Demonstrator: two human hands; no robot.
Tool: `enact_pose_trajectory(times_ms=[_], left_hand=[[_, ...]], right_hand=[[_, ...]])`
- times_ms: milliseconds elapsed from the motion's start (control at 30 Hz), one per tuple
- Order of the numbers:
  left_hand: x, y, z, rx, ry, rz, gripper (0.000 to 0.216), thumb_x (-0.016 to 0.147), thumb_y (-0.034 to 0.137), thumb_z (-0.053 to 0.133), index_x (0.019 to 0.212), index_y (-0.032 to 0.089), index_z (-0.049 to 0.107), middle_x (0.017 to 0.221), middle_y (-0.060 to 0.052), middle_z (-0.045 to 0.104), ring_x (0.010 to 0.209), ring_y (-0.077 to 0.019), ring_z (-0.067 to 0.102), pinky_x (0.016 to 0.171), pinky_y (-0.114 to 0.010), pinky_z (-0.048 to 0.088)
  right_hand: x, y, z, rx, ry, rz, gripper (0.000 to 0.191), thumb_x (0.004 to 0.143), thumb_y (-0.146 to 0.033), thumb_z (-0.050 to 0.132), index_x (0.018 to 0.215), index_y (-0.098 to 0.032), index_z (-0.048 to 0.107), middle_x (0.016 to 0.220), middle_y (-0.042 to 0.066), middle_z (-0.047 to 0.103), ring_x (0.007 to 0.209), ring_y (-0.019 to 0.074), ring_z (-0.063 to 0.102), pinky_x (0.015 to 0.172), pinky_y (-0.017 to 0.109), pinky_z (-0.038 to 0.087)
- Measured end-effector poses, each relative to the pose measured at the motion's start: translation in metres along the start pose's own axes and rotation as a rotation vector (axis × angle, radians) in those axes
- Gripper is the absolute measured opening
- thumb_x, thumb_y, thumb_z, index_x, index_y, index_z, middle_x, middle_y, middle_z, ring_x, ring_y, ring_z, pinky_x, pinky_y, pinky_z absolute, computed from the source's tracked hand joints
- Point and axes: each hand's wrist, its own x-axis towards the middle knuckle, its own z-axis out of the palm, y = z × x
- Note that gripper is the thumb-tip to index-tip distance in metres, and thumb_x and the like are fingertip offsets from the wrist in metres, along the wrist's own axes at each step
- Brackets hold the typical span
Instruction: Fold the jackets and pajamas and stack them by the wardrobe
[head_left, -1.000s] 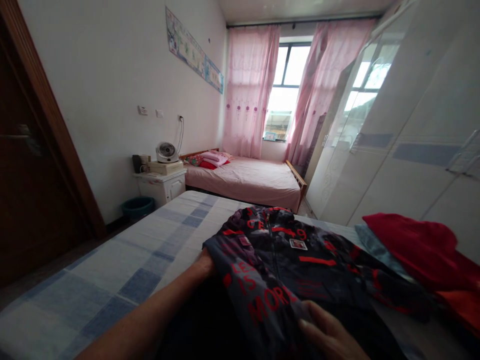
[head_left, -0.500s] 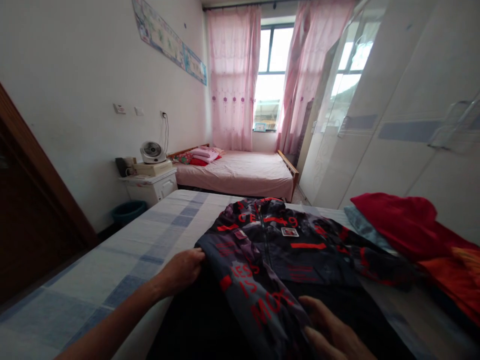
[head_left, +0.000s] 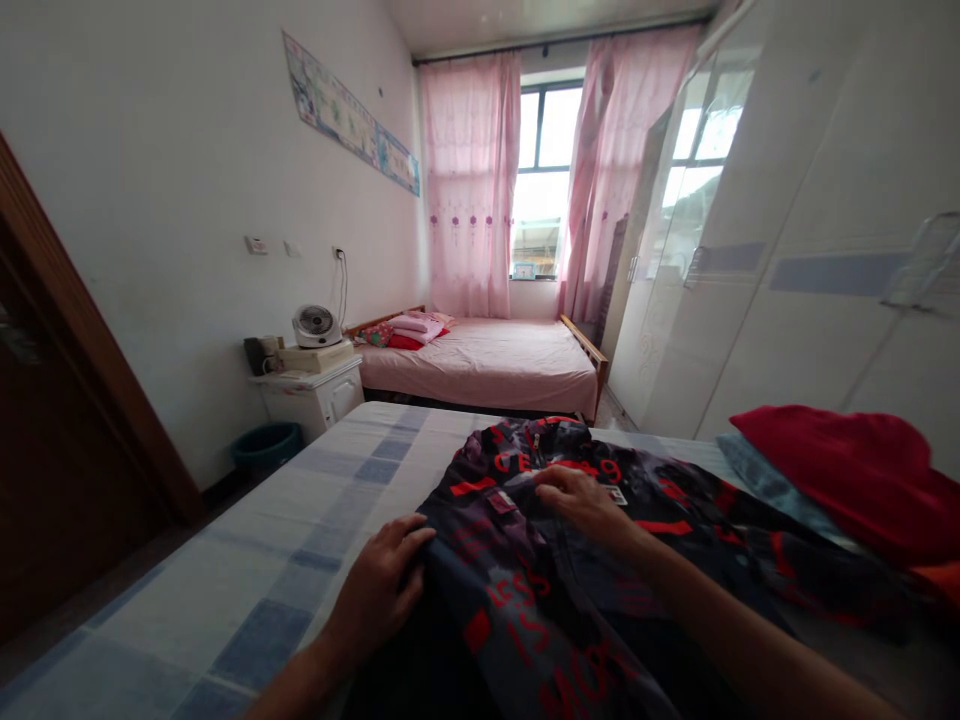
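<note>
A dark zip jacket (head_left: 517, 580) with red lettering lies spread on the checked bed, its collar at the far end. My left hand (head_left: 390, 575) rests at the jacket's left edge by the sleeve, fingers loosely apart and touching the cloth. Over the chest, beside the zip, my right hand (head_left: 581, 505) reaches across with fingers stretched out on the fabric. It partly covers the red print and a small white label (head_left: 616, 495). Below the hands, one sleeve lies along the front of the jacket, its lower end cut off by the frame.
A red garment (head_left: 840, 475) and a light blue cloth (head_left: 772, 480) are piled at the right of the checked bed (head_left: 300, 560). Beyond stands a pink bed (head_left: 495, 365). A nightstand (head_left: 322, 395) with a fan (head_left: 316, 326), a bin (head_left: 266, 445) and wardrobes (head_left: 810, 220) stand around.
My right hand has left the sleeve's lower part and moved up onto the jacket's chest. My left hand's fingers have loosened at the edge. The view has tilted up slightly.
</note>
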Motion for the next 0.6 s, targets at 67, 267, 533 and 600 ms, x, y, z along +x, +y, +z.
enact_pose_trajectory(times_ms=[67,267,533,600], left_hand=[[-0.001,0.000,0.003,0.020,0.052,0.012,0.038,0.077,0.009,0.047,0.111,0.022,0.057,0.118,-0.009,0.057,0.109,-0.0239,0.054,0.095,-0.040,0.046],[0.005,0.004,-0.001,0.062,0.076,0.081,0.022,0.082,0.009,0.046,0.091,0.022,0.061,0.093,-0.005,0.064,0.085,-0.0213,0.060,0.076,-0.035,0.049],[0.008,0.003,-0.007,0.123,0.032,0.067,0.019,0.079,0.007,0.046,0.073,0.020,0.059,0.077,-0.004,0.063,0.074,-0.0201,0.058,0.070,-0.035,0.047],[0.004,0.001,-0.007,0.116,0.054,0.041,0.024,0.077,0.004,0.043,0.078,0.020,0.061,0.081,-0.006,0.063,0.077,-0.0205,0.058,0.072,-0.036,0.048]], right_hand=[[0.031,-0.003,0.019,-0.044,0.017,0.004,0.029,0.080,-0.030,0.047,0.095,-0.017,0.068,0.088,0.004,0.070,0.082,0.0180,0.062,0.072,0.026,0.044],[0.103,-0.014,0.065,-0.191,-0.002,0.078,0.035,0.083,-0.041,0.046,0.077,-0.015,0.069,0.078,0.007,0.069,0.077,0.0188,0.062,0.068,0.027,0.041],[0.145,-0.023,0.091,-0.349,0.053,0.126,0.029,0.086,-0.029,0.041,0.095,-0.017,0.066,0.097,0.012,0.068,0.093,0.0236,0.061,0.075,0.032,0.042],[0.142,-0.028,0.093,-0.362,0.046,0.110,0.029,0.086,-0.025,0.040,0.094,-0.015,0.066,0.096,0.013,0.068,0.093,0.0244,0.061,0.076,0.034,0.043]])
